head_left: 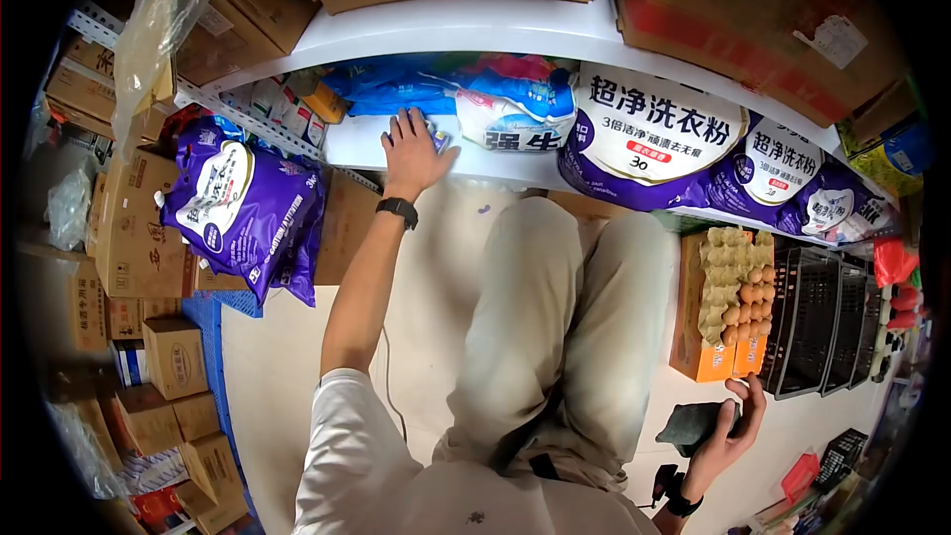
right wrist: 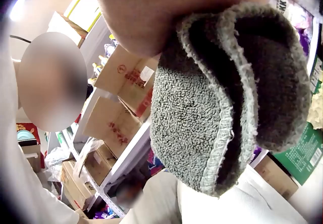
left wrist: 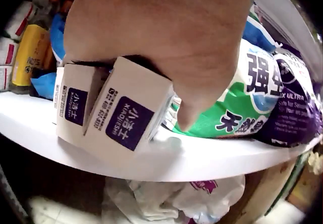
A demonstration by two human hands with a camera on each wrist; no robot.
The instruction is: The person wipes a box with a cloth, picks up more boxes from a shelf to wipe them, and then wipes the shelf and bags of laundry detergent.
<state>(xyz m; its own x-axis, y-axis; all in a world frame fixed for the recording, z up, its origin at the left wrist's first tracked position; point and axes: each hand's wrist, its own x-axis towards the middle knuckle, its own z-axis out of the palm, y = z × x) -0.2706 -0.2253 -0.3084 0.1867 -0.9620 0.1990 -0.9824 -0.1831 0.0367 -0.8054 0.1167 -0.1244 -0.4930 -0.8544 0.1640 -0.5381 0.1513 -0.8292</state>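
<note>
On the white shelf (head_left: 485, 157), my left hand (head_left: 414, 154) reaches forward with its fingers spread and its thumb out to the right. In the left wrist view it lies against two small white boxes (left wrist: 133, 115) with dark purple labels, side by side and slightly tilted at the shelf's front; its fingertips are hidden behind them. A white and green bag (left wrist: 237, 100) stands just right of the thumb. Low at the right, my right hand (head_left: 731, 436) holds a folded grey terry cloth (right wrist: 186, 118), which hangs from the hand with its edges open.
Large purple and white washing powder bags (head_left: 649, 139) fill the shelf's right part. Blue packages (head_left: 391, 84) lie behind the left hand. More purple bags (head_left: 248, 208) stand at the left. Eggs in a tray (head_left: 728, 282) sit on orange boxes beside black crates (head_left: 812, 317).
</note>
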